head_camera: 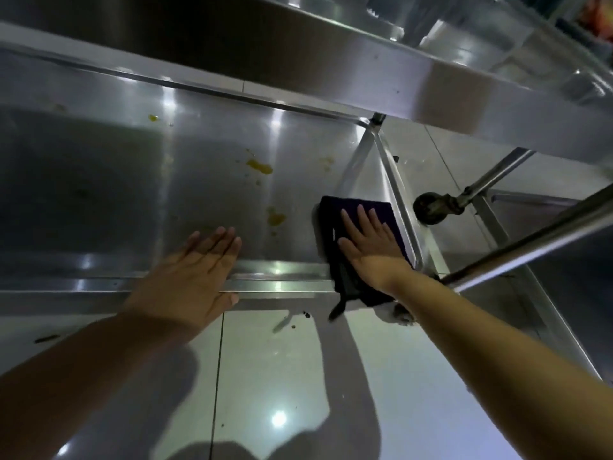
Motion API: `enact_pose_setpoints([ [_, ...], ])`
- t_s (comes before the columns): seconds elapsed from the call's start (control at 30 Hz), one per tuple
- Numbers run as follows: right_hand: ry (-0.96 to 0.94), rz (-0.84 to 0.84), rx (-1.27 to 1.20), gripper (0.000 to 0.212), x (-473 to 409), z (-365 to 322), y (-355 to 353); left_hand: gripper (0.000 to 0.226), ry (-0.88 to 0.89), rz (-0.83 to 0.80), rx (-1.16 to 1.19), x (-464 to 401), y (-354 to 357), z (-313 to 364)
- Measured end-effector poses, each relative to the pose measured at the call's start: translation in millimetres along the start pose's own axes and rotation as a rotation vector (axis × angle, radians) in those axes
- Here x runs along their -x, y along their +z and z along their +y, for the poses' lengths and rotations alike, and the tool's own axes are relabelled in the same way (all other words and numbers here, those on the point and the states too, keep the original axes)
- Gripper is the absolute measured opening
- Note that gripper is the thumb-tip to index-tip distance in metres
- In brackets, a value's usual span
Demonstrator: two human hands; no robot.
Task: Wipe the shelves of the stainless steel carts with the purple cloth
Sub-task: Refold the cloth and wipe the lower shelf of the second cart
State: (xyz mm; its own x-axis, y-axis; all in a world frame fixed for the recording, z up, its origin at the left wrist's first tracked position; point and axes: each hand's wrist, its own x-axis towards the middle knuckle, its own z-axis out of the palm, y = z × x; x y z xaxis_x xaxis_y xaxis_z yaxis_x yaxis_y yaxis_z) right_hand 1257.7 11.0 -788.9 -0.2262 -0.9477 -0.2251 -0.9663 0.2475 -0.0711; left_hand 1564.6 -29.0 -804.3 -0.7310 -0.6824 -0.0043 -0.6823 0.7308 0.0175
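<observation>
Right hand: your right hand point(371, 247) is lying flat on the purple cloth point(356, 247), fingers straight and slightly spread, palm pressing down on it.
Left hand: your left hand point(195, 277) is resting flat on the front rim of the shelf, fingers straight and held together, reaching over the rim onto the steel; it is holding nothing.
Cloth: the purple cloth is sitting folded in the front right corner of the lower shelf point(205, 200), with its near end hanging over the front rim toward the floor.
Shelf: the lower shelf of the stainless steel cart is showing several yellow-orange stains point(260, 167); one is lying just left of the cloth, the others farther back toward the middle and the rear edge.
Upper shelf: another steel shelf point(331, 64) is running across above, casting the left half of the lower shelf into shadow.
Surroundings: a caster wheel point(431, 207) of a neighbouring cart is standing just beyond the right rim, and a steel tube point(530, 244) is crossing diagonally above your right forearm.
Floor: the glossy tiled floor point(282, 376) is reflecting a light and carrying a few dark crumbs near the front rim.
</observation>
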Motion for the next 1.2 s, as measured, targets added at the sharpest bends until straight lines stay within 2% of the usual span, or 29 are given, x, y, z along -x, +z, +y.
enact_pose_setpoints([
  [0.13, 0.014, 0.136, 0.012, 0.056, -77.0, -1.2, -9.8, 0.075, 0.021, 0.001, 0.069, -2.5, -4.3, -0.5],
  [0.27, 0.061, 0.135, 0.001, 0.058, -141.6, -7.7, -25.1, 0.067, 0.044, 0.046, 0.051, -3.7, 2.2, -4.2],
  [0.37, 0.081, 0.118, -0.011, 0.058, -158.2, -14.5, -30.2, 0.066, 0.058, 0.05, 0.023, -6.2, 3.8, -6.5],
  [0.57, -0.076, 0.139, 0.017, 0.058, -92.2, -34.1, -5.8, 0.072, 0.03, 0.008, -0.021, -4.3, -1.5, -4.2],
  [0.73, -0.261, 0.009, 0.006, 0.058, 0.1, -57.5, 14.5, 0.078, -0.018, -0.039, -0.096, -3.4, 11.4, -7.6],
  [0.9, -0.334, 0.003, 0.006, 0.052, 59.6, -84.0, 26.4, 0.083, -0.04, -0.079, -0.098, -4.3, 10.0, -8.6],
  [1.1, -0.253, 0.004, 0.03, 0.055, 18.1, -103.9, 22.1, 0.091, -0.091, -0.053, -0.022, 16.2, 4.6, -37.6],
  [1.2, -0.192, 0.051, 0.031, 0.058, -32.7, -115.1, 15.9, 0.087, -0.024, -0.035, -0.041, 18.7, 0.6, -37.0],
])
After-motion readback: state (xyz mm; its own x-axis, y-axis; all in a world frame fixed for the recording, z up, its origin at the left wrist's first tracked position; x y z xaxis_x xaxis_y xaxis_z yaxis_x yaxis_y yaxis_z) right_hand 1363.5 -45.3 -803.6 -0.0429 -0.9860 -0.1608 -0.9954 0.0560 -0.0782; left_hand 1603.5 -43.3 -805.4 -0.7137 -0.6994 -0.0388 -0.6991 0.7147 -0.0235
